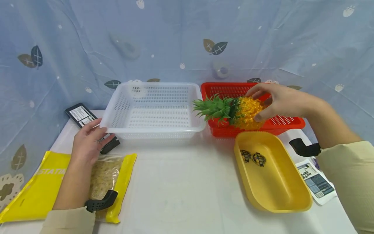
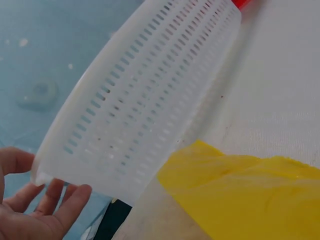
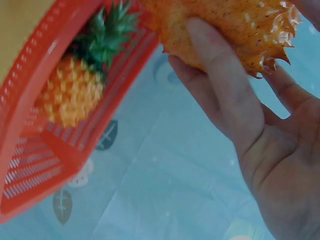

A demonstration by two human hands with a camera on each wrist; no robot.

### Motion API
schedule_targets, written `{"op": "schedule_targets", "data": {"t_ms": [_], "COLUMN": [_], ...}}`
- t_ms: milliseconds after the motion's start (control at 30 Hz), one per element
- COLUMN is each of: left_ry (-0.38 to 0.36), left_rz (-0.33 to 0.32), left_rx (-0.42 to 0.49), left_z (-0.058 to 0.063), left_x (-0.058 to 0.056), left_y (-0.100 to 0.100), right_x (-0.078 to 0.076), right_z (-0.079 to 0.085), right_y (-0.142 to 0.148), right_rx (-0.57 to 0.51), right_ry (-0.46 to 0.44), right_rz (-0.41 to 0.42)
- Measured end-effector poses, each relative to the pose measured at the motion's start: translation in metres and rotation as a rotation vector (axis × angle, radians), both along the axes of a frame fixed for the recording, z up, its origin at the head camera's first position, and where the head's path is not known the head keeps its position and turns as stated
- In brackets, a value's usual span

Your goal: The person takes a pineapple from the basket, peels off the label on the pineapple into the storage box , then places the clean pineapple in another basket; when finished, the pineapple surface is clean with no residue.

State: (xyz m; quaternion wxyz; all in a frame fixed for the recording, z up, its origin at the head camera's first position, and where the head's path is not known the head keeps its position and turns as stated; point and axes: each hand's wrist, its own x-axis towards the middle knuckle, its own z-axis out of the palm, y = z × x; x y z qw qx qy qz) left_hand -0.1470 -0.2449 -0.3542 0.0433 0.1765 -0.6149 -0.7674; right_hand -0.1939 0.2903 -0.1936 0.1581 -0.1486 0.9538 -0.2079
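My right hand [image 1: 281, 99] holds an orange, spiny, glossy horned melon [image 3: 240, 35] between thumb and fingers, above the red basket [image 1: 287, 121]. Below it in the basket lies a pineapple [image 3: 72, 95], its green crown pointing left in the head view. From the head, the held fruit overlaps the pineapple's body. My left hand [image 1: 89, 139] grips the near left corner of the white basket [image 1: 152, 130], with the thumb and fingers around its rim. Slotted walls and a bare slotted floor show inside this basket.
A yellow tray [image 1: 267, 182] stands before the red basket, with a white printed packet [image 1: 318, 185] at its right. Under my left forearm lies a yellow bag [image 1: 55, 185] with a clear window. A black labelled box [image 1: 80, 113] sits behind the left hand.
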Motion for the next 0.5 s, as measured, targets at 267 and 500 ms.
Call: {"op": "schedule_targets", "data": {"t_ms": [267,500], "left_ry": [0.029,0.016], "left_rz": [-0.007,-0.007], "left_rx": [0.047,0.050], "left_z": [-0.004,-0.002], "left_x": [-0.001,-0.002], "left_y": [-0.002,-0.003], "right_x": [-0.023,-0.044], "right_z": [0.001,-0.004], "right_y": [0.028,0.042], "right_rx": [-0.019,-0.040], "right_ry": [-0.040,-0.108], "right_rz": [-0.031,-0.052]}}
